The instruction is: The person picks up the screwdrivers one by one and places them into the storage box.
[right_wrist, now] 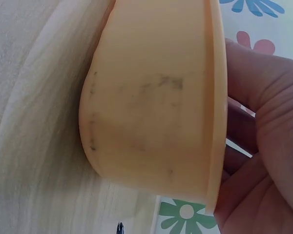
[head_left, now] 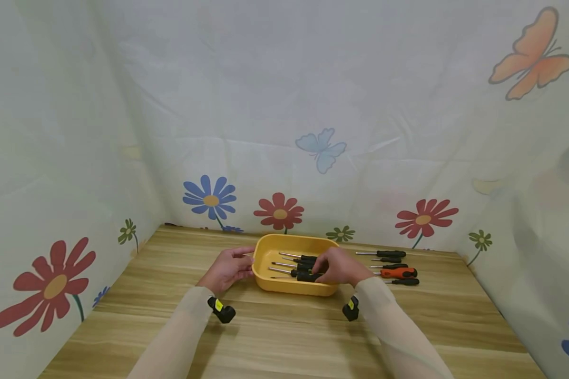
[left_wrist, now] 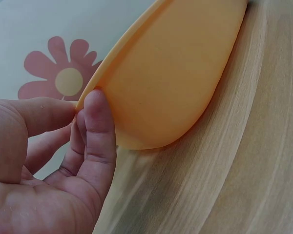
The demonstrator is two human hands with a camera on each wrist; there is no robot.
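Note:
A yellow plastic bin [head_left: 284, 287] sits on the table with several screwdrivers [head_left: 289, 265] inside, shafts pointing left and black handles to the right. My left hand [head_left: 227, 269] grips the bin's left end; in the left wrist view, fingertips [left_wrist: 95, 100] press the outer wall just below the rim. Over the right end of the bin, my right hand [head_left: 340, 267] reaches in with curled fingers and pinches the black handle of a screwdriver [head_left: 308, 276]. The right wrist view has the bin's wall [right_wrist: 151, 107] hiding those fingertips and the handle.
To the right of the bin lie several more screwdrivers in a column, including one with an orange-red handle [head_left: 399, 272] among black-handled ones [head_left: 391, 254]. A wood-grain table [head_left: 284, 331] runs back to a white curtain [head_left: 265, 105] printed with flowers and butterflies.

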